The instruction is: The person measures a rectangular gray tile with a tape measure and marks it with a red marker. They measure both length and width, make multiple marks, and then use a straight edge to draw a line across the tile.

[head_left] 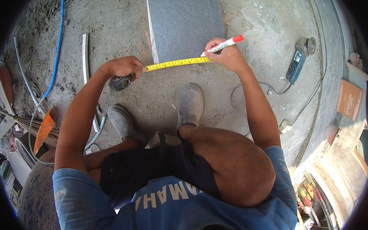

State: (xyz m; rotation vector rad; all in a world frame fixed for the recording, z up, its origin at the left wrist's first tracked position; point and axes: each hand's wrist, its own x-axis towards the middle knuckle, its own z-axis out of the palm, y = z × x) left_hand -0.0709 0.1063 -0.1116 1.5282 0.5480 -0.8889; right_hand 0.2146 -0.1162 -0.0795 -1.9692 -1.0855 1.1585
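A dark grey stone slab (184, 24) lies flat on the ground ahead of me, its near edge facing me. Along that edge stretches the yellow blade of a tape measure (173, 64). My left hand (126, 67) is closed on the tape near the slab's left corner, with the dark case hanging just beneath the fingers. Near the slab's right corner, my right hand (226, 55) grips a white marker (223, 46) with a red end. The marker points left toward the slab, and this hand's fingers are also at the tape's far end.
An angle grinder (298, 62) with a cord lies on the concrete to the right. At the left are a blue hose (59, 46), a pale metal strip (85, 57) and an orange piece (44, 130) beside a broom. A brown tile (349, 99) leans at the far right.
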